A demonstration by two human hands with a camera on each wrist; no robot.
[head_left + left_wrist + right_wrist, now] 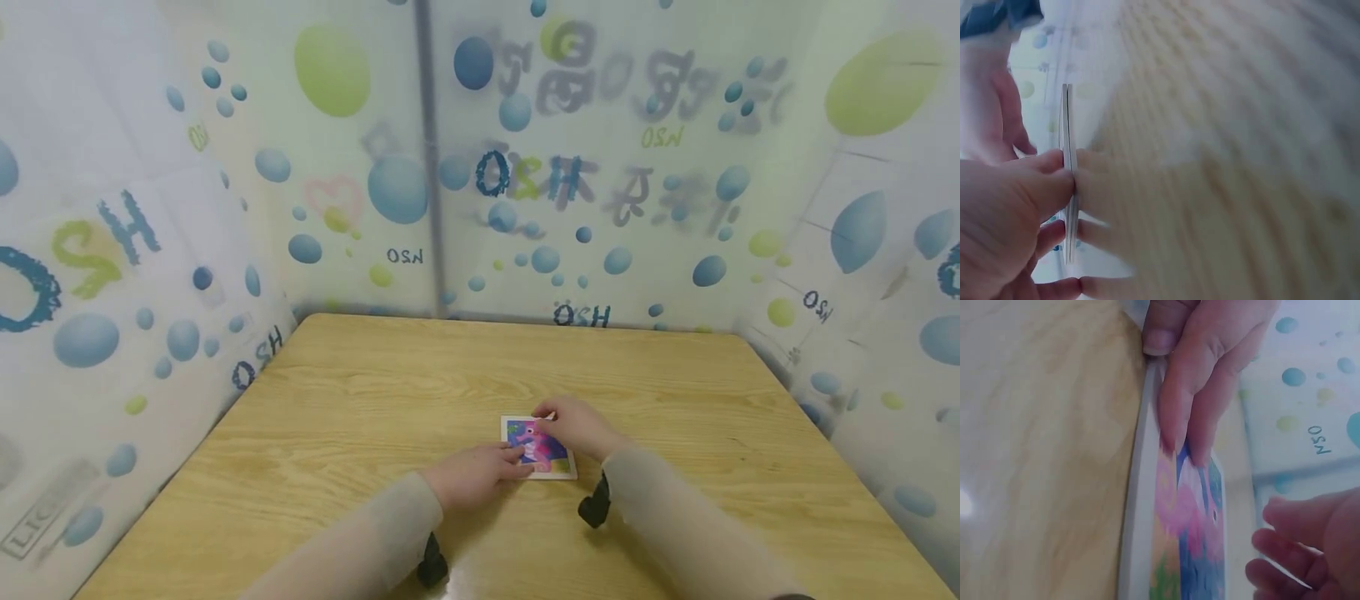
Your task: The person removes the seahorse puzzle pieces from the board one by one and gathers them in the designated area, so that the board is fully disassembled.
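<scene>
A small square picture board (557, 472) with a pink seahorse on blue and a white border lies on the wooden table. Its pale edge (1069, 125) shows a dark line between two thin layers in the left wrist view. My left hand (476, 475) holds the board at its left side. The left thumb (1160, 340) is at the board's corner, while other left fingers (1179, 406) lie over the picture. My right hand (577, 427) hovers by the far edge, its fingers loosely bent. In the right wrist view those right fingers (1285, 550) stand apart from the picture.
The wood-grain table (360, 375) spreads around the board. White curtains (345, 275) printed with blue and green dots enclose the back and both sides. Dark camera mounts (595, 502) hang under both wrists.
</scene>
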